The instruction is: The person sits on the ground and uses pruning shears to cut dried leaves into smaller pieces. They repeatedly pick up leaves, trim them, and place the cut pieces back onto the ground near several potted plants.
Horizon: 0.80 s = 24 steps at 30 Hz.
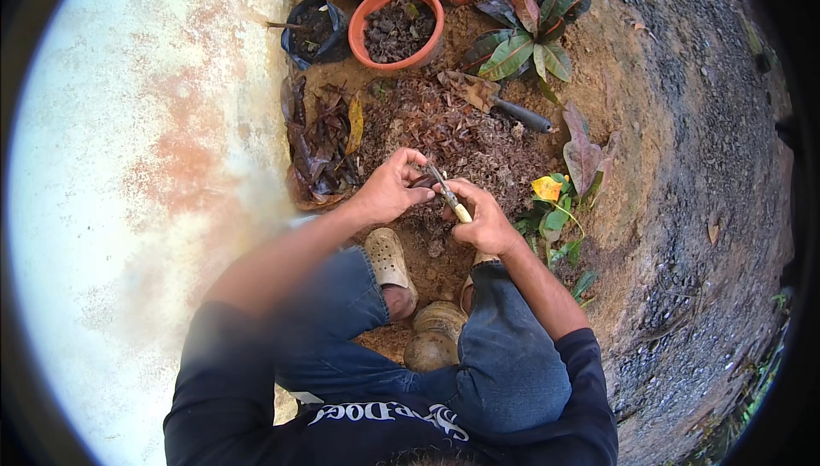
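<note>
Both hands meet above a heap of chopped brown leaf mulch [442,126]. My left hand [391,187] pinches a dark brown dried leaf [421,181] between thumb and fingers. In my right hand [482,213] is a cutting tool with a pale handle [461,212], its narrow metal blade beside the leaf and slanting up to the left; whether it is a knife or one side of scissors I cannot tell. Dark dried leaves [314,145], with a yellow leaf [355,124] on them, lie to the left of the heap. A trowel's black handle [522,113] rests at its upper right.
Orange pots of soil [419,56] and black plant bags [336,49] stand beyond the heap. A croton plant [528,30] grows at the upper right. Green cuttings [557,222] lie right of the heap. A stained pale wall or slab [160,145] borders the left side; my clog-clad feet [387,258] are close below.
</note>
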### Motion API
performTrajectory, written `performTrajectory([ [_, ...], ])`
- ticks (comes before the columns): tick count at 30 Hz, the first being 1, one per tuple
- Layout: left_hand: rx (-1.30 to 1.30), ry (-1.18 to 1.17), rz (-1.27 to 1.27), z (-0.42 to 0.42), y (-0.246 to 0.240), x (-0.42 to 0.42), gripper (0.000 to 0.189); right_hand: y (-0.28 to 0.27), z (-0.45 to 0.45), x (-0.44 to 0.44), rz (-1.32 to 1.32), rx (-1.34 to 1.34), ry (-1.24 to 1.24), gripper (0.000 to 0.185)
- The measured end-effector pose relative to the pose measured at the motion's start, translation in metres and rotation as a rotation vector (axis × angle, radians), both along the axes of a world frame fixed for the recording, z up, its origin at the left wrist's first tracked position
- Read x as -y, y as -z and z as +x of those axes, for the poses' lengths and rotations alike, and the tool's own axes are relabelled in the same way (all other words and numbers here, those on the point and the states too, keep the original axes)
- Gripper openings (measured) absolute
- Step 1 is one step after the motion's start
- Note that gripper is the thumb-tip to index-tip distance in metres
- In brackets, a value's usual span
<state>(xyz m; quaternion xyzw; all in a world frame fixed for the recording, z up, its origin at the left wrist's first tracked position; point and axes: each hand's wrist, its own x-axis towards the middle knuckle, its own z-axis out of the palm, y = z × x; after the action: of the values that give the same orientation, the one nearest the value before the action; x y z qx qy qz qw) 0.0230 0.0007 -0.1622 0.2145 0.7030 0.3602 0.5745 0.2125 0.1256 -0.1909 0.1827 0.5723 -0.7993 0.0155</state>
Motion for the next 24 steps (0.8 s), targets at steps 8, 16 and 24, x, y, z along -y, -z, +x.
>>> performTrajectory([
  [8, 0.149, 0.094, -0.26, -0.013, -0.009, 0.0, 0.014, 0.0, 0.001, 0.0, 0.041, -0.028, 0.05, 0.065],
  [16, -0.031, 0.098, -0.231, -0.016, -0.021, -0.009, 0.013, -0.003, 0.016, -0.025, 0.507, 0.158, 0.074, 0.066],
  [24, -0.031, 0.068, -0.141, -0.015, -0.019, -0.01, 0.012, -0.008, 0.016, -0.027, 0.581, 0.128, -0.034, 0.067],
])
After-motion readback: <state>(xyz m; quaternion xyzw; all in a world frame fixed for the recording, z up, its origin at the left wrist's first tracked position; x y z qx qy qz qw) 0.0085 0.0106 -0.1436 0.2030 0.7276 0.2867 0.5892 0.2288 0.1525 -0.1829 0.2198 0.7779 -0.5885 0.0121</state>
